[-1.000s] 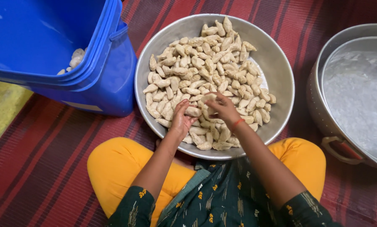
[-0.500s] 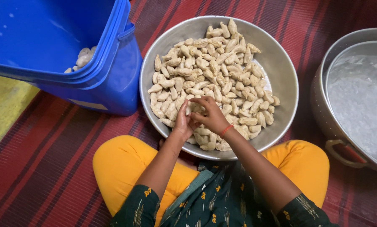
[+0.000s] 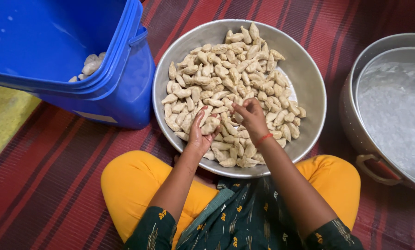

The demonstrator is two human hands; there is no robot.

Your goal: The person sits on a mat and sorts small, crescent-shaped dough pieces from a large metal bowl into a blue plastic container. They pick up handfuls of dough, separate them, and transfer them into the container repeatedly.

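Both hands in a metal bowl [image 3: 304, 83] of pale dumplings [image 3: 226, 83], seen from the head camera.

Left hand [image 3: 199, 134] lies on the near-left part of the heap, fingers loosely curled around one dumpling. Right hand [image 3: 250, 115], red thread at the wrist, rests mid-heap with fingers bent and bunched on a piece; whether it is pinched cannot be told. The bowl sits on a red striped mat [image 3: 45, 176] just in front of the person's yellow-clad knees. A blue bin [image 3: 119, 92] holding a few dumplings stands just left of the bowl; a large metal pot [image 3: 355, 120] stands to the right.
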